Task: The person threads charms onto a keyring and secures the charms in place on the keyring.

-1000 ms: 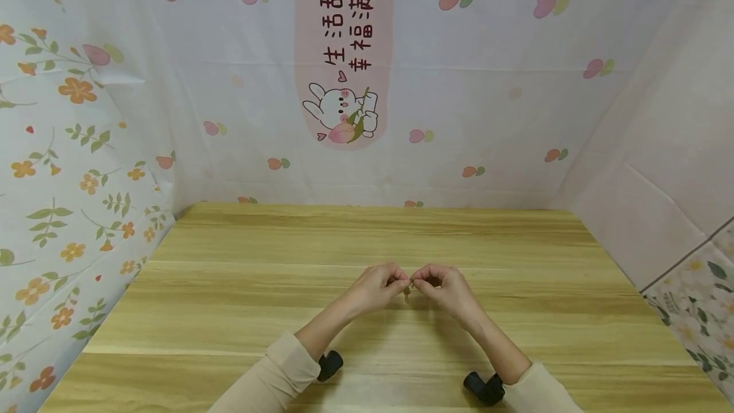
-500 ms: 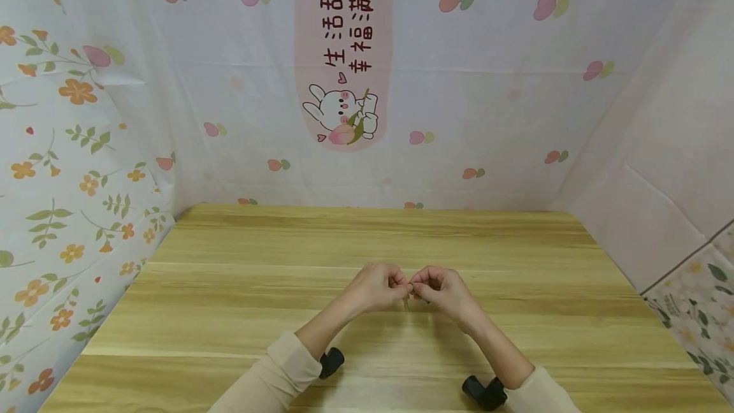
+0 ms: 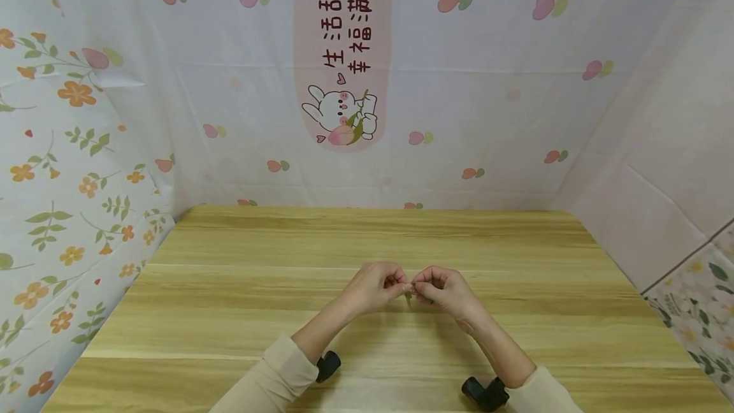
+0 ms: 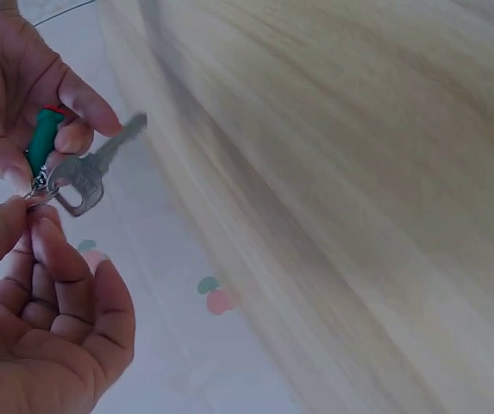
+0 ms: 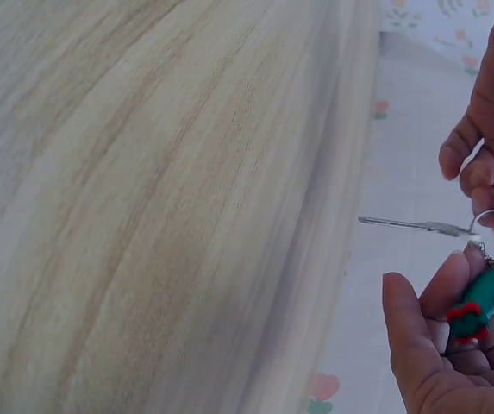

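Both hands meet over the middle of the table in the head view. My left hand (image 3: pixel 373 289) pinches a thin metal key ring (image 5: pixel 483 212) between thumb and fingertips. A silver key (image 4: pixel 81 179) hangs from that ring and sticks out away from the fingers. Close beside it, my right hand (image 3: pixel 450 292) holds a small green charm with red trim (image 5: pixel 481 300), thumb near the short chain (image 5: pixel 484 251) that joins it to the ring. Fingertips hide part of the ring, so whether its ends are spread cannot be told.
The wood-grain table (image 3: pixel 258 241) stretches around the hands. A printed cloth (image 3: pixel 487 94) hangs behind it, and a flowered cloth (image 3: pixel 74 164) covers the left side. Black wrist devices (image 3: pixel 484 394) sit below both forearms.
Both hands stay almost in place, with small finger shifts at the ring. The hanging key has swung slightly, and a bit of the green charm shows below the right fingers.
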Demonstrator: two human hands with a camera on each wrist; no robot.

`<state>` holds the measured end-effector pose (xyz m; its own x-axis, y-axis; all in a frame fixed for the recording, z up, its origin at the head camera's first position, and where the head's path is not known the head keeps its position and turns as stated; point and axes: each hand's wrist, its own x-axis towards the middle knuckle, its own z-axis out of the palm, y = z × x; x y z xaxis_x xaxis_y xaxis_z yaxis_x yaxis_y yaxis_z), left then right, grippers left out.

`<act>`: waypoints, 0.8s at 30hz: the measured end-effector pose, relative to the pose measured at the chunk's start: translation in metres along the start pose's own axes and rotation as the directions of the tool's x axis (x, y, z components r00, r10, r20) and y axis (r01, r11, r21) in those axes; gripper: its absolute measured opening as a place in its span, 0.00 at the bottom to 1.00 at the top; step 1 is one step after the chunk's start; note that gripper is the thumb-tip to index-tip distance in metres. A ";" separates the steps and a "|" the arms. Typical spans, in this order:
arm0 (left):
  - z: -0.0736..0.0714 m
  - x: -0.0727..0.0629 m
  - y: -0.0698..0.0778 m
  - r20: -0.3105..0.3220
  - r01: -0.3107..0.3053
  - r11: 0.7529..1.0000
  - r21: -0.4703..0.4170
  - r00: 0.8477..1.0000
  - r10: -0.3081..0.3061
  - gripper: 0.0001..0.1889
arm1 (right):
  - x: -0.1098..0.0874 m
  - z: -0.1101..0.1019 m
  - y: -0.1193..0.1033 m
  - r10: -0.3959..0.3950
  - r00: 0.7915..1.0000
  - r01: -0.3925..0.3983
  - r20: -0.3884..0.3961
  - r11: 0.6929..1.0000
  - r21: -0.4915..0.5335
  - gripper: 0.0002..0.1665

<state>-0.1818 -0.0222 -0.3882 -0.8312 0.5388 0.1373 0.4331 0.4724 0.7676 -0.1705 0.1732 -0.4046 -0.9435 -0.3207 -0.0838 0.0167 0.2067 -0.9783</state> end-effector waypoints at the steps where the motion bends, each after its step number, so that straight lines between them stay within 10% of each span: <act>1: 0.000 0.000 0.000 -0.006 -0.012 1.000 0.020 1.000 0.012 0.04 | 0.000 0.000 0.000 -0.001 1.000 0.001 -0.004 1.000 -0.003 0.08; 9: -0.002 0.001 0.012 -0.068 -0.046 0.972 0.229 0.996 0.063 0.04 | -0.004 0.007 -0.010 -0.108 0.993 0.101 -0.055 0.988 -0.114 0.07; 24: -0.001 -0.002 0.011 -0.158 -0.058 0.987 0.152 0.984 0.082 0.03 | -0.003 0.004 -0.009 -0.011 1.000 0.012 -0.028 0.998 0.060 0.10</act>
<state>-0.1758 -0.0188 -0.3797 -0.8372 0.4591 0.2972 0.5287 0.5405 0.6545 -0.1664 0.1687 -0.3962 -0.9524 -0.2971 -0.0680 0.0249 0.1464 -0.9889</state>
